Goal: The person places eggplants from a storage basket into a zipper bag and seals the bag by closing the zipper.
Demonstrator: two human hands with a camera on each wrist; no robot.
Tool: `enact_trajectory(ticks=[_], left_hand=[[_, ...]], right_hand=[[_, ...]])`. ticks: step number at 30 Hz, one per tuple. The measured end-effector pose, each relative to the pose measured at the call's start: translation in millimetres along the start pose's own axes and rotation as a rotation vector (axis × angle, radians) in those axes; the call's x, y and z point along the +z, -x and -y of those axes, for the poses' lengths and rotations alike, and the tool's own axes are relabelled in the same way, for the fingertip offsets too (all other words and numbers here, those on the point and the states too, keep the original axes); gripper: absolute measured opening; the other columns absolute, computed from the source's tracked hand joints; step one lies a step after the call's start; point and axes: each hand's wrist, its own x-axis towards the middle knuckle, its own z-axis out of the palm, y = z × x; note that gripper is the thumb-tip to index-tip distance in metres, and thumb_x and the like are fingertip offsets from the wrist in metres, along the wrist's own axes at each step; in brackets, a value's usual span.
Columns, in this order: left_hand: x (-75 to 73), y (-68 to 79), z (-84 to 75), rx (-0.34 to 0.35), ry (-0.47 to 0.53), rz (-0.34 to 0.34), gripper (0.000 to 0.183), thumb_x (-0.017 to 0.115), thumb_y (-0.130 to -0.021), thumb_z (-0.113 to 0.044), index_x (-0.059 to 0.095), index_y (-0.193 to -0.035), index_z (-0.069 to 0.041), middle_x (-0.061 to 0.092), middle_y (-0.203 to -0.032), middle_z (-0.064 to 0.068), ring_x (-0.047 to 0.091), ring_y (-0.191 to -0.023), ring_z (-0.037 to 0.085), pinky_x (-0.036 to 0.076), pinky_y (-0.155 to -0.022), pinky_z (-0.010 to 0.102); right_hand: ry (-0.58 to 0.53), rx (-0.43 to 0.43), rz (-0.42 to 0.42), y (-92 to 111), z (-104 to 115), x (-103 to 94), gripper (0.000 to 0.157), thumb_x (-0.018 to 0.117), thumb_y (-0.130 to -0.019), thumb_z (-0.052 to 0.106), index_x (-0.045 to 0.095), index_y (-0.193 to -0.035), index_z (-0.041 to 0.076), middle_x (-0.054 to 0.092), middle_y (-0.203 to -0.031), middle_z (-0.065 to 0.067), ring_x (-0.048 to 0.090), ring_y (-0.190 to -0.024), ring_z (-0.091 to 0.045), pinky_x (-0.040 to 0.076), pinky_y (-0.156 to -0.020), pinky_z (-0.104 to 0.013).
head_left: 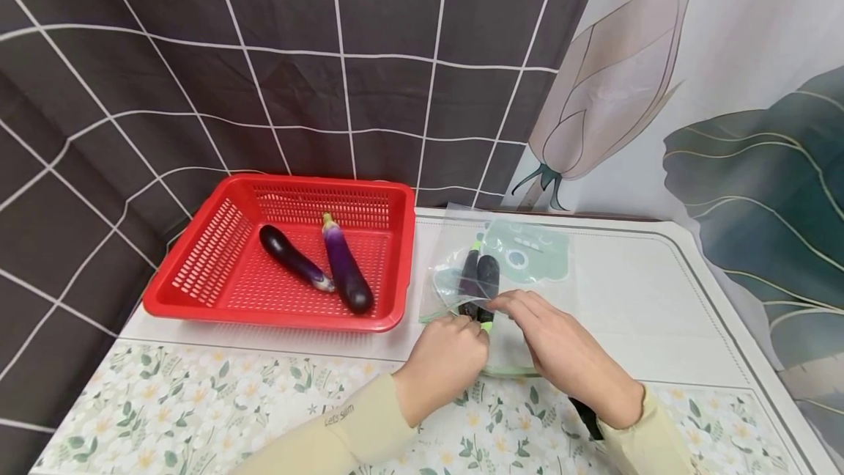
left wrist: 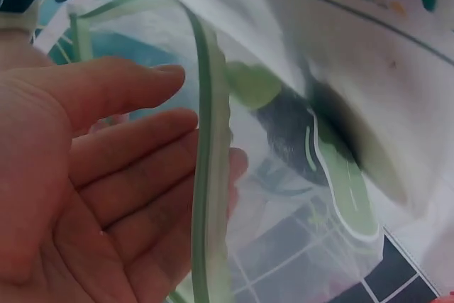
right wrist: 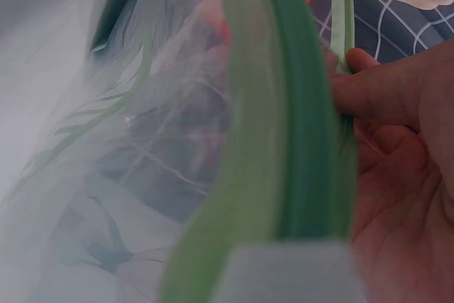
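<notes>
A clear zip bag (head_left: 455, 240) with a green edge lies on the table, pale green print on its film. Inside it are two long dark vegetables (head_left: 488, 273) with bright green ends. My left hand (head_left: 451, 350) is at the bag's near side. In the left wrist view its thumb and fingers (left wrist: 142, 154) stand apart, some fingertips behind the green zip strip (left wrist: 203, 175). My right hand (head_left: 560, 347) pinches the bag's edge from the right; in the right wrist view its thumb (right wrist: 383, 94) is at the green strip (right wrist: 308, 118).
A red plastic basket (head_left: 277, 319) stands left of the bag. Two purple eggplants, one (head_left: 346, 270) with a pale top and a darker one (head_left: 293, 256), lie in it. A dark tiled-pattern curtain (head_left: 297, 86) hangs behind the table. A floral cloth (head_left: 198, 402) covers the table's front.
</notes>
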Motion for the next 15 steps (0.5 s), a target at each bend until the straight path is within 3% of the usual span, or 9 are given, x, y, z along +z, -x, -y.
enact_trajectory(ticks=[10,15], left_hand=[[-13.8,8.8,16.5,0.080,0.148,0.018,0.016,0.056,-0.083,-0.008,0.068,-0.078,-0.017,0.065,-0.079,-0.008,0.061,-0.078,0.008,0.050,-0.072,0.024],[-22.2,11.7,22.9,0.095,0.179,-0.022,0.015,0.057,-0.085,-0.011,0.070,-0.087,-0.017,0.067,-0.088,-0.008,0.062,-0.083,0.006,0.050,-0.074,0.021]], right_hand=[[-0.003,-0.001,-0.002,0,0,-0.2,0.071,0.048,-0.069,-0.027,0.049,-0.127,0.014,0.051,-0.123,0.002,0.047,-0.116,-0.013,0.046,-0.088,-0.032],[-0.001,0.006,0.000,0,0,-0.2,0.072,0.048,-0.069,-0.027,0.049,-0.128,0.014,0.051,-0.123,0.003,0.047,-0.116,-0.012,0.046,-0.088,-0.031]])
